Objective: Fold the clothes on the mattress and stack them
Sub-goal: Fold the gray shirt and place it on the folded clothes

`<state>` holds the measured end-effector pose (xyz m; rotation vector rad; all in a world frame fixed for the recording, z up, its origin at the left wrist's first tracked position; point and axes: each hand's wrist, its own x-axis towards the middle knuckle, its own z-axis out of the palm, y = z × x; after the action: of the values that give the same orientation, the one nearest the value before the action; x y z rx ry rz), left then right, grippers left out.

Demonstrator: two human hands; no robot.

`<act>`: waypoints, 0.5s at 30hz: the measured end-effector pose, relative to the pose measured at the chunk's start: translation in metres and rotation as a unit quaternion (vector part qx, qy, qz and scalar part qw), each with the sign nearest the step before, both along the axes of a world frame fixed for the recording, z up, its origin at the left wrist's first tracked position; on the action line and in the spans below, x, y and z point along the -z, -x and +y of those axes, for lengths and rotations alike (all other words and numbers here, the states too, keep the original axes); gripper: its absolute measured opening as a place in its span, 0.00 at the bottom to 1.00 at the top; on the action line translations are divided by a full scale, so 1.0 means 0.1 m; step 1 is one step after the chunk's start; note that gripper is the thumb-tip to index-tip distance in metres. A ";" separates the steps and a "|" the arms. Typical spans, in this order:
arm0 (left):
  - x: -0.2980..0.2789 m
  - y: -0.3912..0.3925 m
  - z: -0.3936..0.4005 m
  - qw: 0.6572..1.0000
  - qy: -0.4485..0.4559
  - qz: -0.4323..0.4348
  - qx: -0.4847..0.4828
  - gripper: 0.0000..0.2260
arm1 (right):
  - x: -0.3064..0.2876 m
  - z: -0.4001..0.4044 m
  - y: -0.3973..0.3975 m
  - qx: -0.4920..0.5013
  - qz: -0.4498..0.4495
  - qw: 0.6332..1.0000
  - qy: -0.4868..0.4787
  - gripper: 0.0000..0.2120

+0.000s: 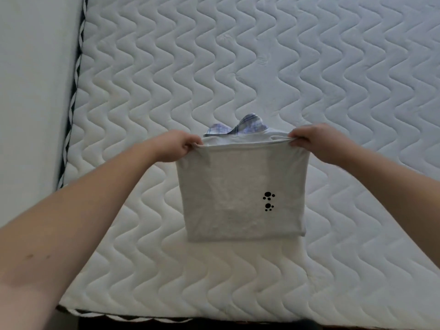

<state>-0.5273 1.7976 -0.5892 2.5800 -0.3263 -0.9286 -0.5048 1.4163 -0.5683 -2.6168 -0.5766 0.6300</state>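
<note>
Left hand (177, 145) curled tight, pinching the top left corner of the folded grey cotton shirt with black paw prints (240, 194). Right hand (312, 140) curled the same way, pinching the top right corner. Shirt hanging flat between both hands, above the white quilted mattress (309, 67). Just behind it, a folded blue-and-white checked shirt (247, 127) lying on the mattress, peeking over the top edge.
</note>
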 end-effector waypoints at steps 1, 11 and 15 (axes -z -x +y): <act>0.06 -0.10 0.01 1.000 0.002 0.003 -0.006 0.16 | 0.08 0.01 -0.09 0.003 0.000 1.000 -0.006 0.09; 0.69 -0.76 -0.12 0.998 -0.037 0.001 -0.055 0.08 | 0.91 0.11 -0.78 0.106 0.008 0.994 0.006 0.09; 1.02 -0.82 -0.14 0.992 -0.090 0.002 -0.094 0.07 | 1.26 0.23 -0.89 0.143 0.028 0.989 0.031 0.11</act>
<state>-0.4449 1.7837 -0.6910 2.7134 0.0026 -0.9325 -0.4162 1.4396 -0.6944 -2.6601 -0.1600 0.6332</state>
